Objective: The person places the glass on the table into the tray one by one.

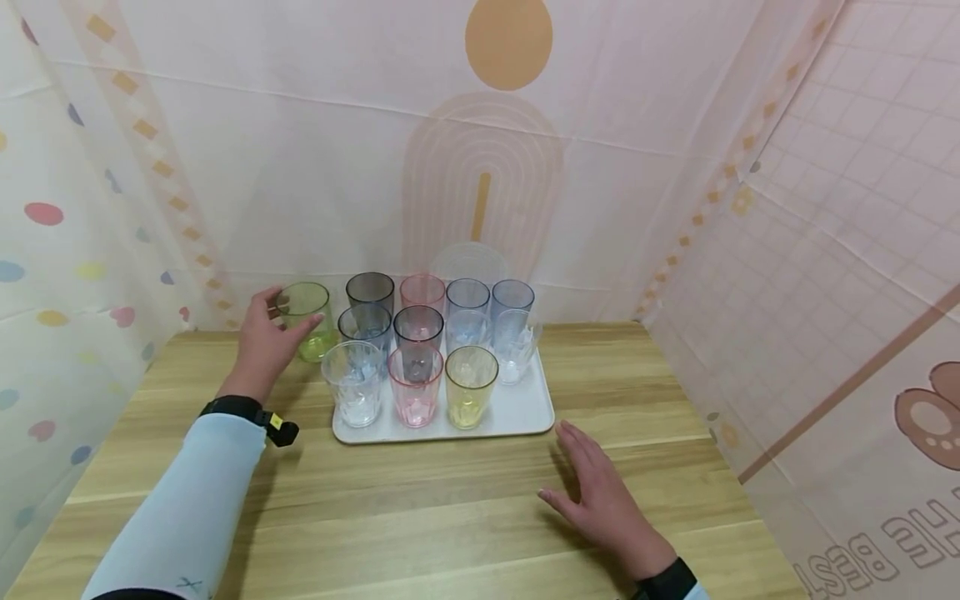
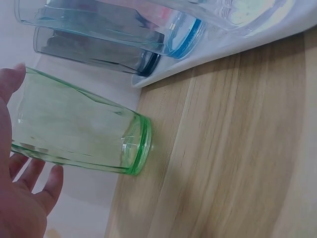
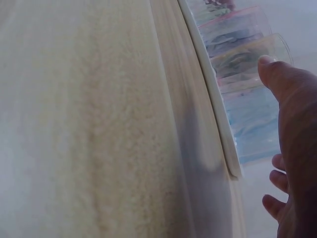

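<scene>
My left hand holds a green drinking glass near its rim, thumb on one side and fingers on the other. The glass stands just left of the tray, over the back left of the table. In the left wrist view the green tumbler shows nothing inside, and its base is close to the wood. My right hand is spread at the tray's front right corner, fingers extended and holding nothing. A yellow glass is the closest front-row glass to it.
A white tray bears several tumblers in rows, among them a pink glass, a clear glass and a dark grey glass. Behind the wooden table hangs a patterned curtain, with more cloth at both sides.
</scene>
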Demonstrator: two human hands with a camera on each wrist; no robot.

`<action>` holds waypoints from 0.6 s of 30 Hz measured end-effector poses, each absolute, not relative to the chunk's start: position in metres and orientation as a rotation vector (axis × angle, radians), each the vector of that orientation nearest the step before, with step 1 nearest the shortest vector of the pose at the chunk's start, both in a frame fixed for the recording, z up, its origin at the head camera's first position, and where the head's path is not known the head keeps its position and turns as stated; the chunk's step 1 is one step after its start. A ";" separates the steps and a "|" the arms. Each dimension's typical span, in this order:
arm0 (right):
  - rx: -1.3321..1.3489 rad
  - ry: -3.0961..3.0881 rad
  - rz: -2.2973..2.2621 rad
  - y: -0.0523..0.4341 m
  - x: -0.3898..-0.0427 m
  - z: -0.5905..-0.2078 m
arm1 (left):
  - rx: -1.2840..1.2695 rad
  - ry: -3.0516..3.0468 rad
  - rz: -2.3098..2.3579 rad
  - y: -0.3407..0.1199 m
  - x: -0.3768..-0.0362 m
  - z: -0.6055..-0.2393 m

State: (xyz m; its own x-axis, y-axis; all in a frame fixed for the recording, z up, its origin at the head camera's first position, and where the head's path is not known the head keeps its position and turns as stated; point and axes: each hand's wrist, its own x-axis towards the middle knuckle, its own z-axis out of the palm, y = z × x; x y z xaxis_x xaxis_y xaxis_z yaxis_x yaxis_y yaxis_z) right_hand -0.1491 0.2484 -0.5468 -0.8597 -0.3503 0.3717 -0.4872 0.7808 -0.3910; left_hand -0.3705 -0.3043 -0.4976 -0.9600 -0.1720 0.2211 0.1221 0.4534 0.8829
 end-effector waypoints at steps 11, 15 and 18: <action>0.635 -2.709 0.802 0.244 -0.148 -0.539 | 0.000 -2.512 -1.464 -0.334 -0.301 -0.483; 0.647 -2.690 0.909 0.241 -0.147 -0.535 | -0.057 -2.555 -1.435 -0.340 -0.260 -0.478; 0.659 -2.657 1.026 0.237 -0.147 -0.532 | -0.165 -2.554 -1.391 -0.337 -0.227 -0.476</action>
State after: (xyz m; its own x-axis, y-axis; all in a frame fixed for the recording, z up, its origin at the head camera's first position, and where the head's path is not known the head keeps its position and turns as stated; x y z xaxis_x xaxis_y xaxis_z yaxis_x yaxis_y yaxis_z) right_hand -0.1468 0.2366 -0.5322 -0.8760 -0.3292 0.3526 -0.4807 0.6561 -0.5817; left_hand -0.2275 -0.3369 -0.4763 -0.9676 -0.0105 0.2522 0.2062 0.5432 0.8139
